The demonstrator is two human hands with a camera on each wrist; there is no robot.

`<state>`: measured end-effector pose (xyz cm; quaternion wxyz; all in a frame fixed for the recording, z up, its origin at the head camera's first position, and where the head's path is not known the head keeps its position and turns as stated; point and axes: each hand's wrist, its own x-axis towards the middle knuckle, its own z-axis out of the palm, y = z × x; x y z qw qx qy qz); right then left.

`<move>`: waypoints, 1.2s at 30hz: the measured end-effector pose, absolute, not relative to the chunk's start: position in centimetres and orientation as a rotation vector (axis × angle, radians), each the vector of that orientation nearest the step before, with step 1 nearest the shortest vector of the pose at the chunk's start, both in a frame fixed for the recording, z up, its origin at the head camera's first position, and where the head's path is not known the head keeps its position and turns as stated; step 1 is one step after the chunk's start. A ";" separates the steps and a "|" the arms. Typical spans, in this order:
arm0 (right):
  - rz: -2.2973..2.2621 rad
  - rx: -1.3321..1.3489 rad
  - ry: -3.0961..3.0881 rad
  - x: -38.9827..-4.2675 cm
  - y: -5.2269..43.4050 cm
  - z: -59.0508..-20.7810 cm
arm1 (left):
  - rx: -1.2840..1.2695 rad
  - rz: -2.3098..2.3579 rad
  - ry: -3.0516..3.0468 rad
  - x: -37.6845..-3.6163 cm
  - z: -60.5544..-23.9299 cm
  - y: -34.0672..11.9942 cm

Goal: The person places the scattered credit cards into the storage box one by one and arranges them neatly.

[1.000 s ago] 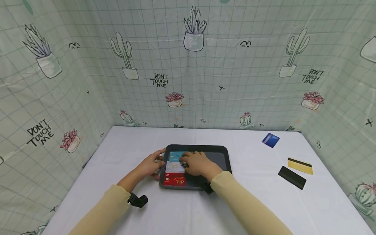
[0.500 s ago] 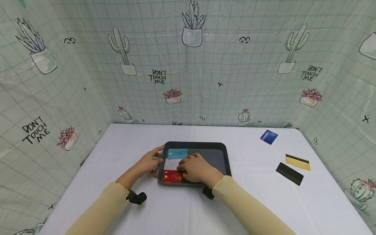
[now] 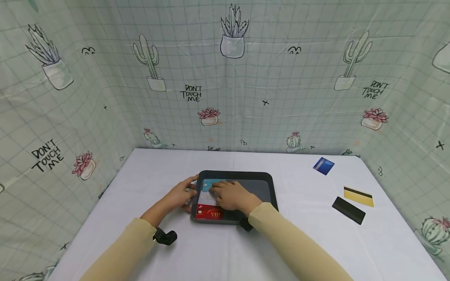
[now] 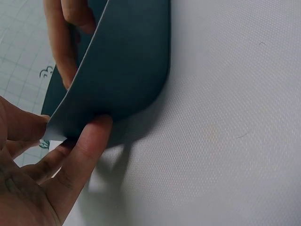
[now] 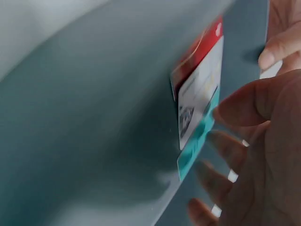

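The left hand (image 3: 178, 196) is spread loosely against the left wall of the dark tray (image 3: 239, 174), thumb touching its outer face. The right hand (image 3: 232, 196) reaches inside, relaxed and grasping nothing, fingertips at the teal card (image 3: 207, 185) and the white card (image 3: 205, 198). These 2 and the red card (image 3: 209, 212) line the left side, teal farthest back; grey floor stretches along the other side. White tabletop (image 3: 299, 187) separates the tray from 3 more: the black card (image 3: 349, 210) just beside the yellow card (image 3: 358, 197), nearer the right edge, and the blue card (image 3: 324, 166) towards the back.
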<state>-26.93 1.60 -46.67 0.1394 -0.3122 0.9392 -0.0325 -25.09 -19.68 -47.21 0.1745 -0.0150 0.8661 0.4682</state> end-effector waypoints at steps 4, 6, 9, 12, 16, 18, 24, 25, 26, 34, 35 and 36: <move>-0.059 -0.832 2.698 -26.7 0.8 -46.8 | -0.042 1.324 2.456 -24.9 -47.3 -19.9; -0.046 -0.817 2.694 -26.6 0.6 -46.8 | -0.037 1.321 2.457 -24.9 -47.3 -20.0; -0.036 -0.817 2.676 -26.6 0.4 -46.7 | -0.051 1.332 2.448 -24.8 -47.4 -20.0; -0.050 -0.835 2.675 -26.5 0.6 -46.6 | -0.044 1.328 2.454 -24.8 -47.5 -20.0; -0.084 -0.923 2.711 -25.8 1.6 -46.1 | -0.020 1.331 2.457 -24.9 -47.5 -20.0; -0.092 -1.000 2.714 -24.9 2.4 -45.6 | -0.007 1.334 2.459 -24.9 -47.4 -20.0; -0.111 -1.216 2.643 -22.1 3.8 -45.0 | -0.030 1.344 2.450 -25.0 -47.1 -20.3; -0.119 -1.230 2.634 -21.8 3.8 -45.1 | -0.033 1.342 2.449 -25.1 -47.0 -20.3; -0.124 -1.241 2.629 -21.6 3.8 -45.1 | -0.034 1.337 2.452 -25.1 -47.0 -20.4; -0.190 -1.178 2.597 -21.0 3.9 -45.8 | -0.021 1.325 2.456 -25.1 -47.2 -20.1; -0.194 -1.174 2.592 -21.0 3.9 -45.9 | -0.022 1.321 2.459 -25.0 -47.3 -20.1; -0.202 -1.172 2.586 -21.0 4.0 -45.9 | -0.024 1.320 2.462 -25.0 -47.3 -20.0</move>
